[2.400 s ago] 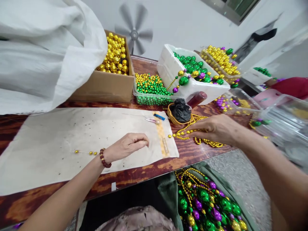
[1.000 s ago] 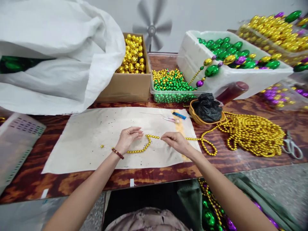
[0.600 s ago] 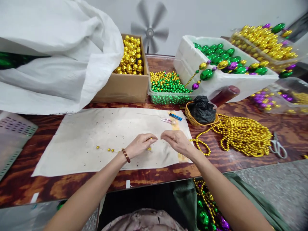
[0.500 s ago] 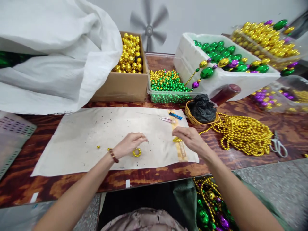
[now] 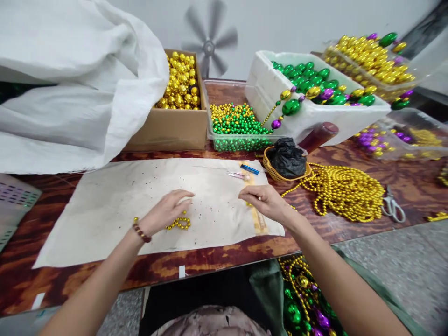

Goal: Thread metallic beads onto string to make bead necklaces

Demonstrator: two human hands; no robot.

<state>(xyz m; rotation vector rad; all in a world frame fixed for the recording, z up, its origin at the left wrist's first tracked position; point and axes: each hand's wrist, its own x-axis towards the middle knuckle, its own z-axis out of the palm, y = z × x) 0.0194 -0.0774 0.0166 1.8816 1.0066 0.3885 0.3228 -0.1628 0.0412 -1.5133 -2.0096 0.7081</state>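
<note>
A short gold bead strand point(image 5: 188, 224) lies curled on pale cloth point(image 5: 105, 219), which probably stops it rolling. It sits just beside the left hand point(image 5: 170, 210), whose thumb and fingertips stand apart. Other gold beads point(image 5: 248, 204) show below the right hand point(image 5: 268, 201); whether it pinches them cannot be told. Farther right, scissors point(image 5: 394, 207) flank a heaped gold bead garland point(image 5: 346, 191), likely kept within reach.

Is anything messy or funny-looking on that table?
Yes, a little. The white cloth is speckled dark, so it looks dirty. A string of mixed beads hangs over the rim of the white foam box, partly outside, and the dark red cylinder seems tipped.
</note>
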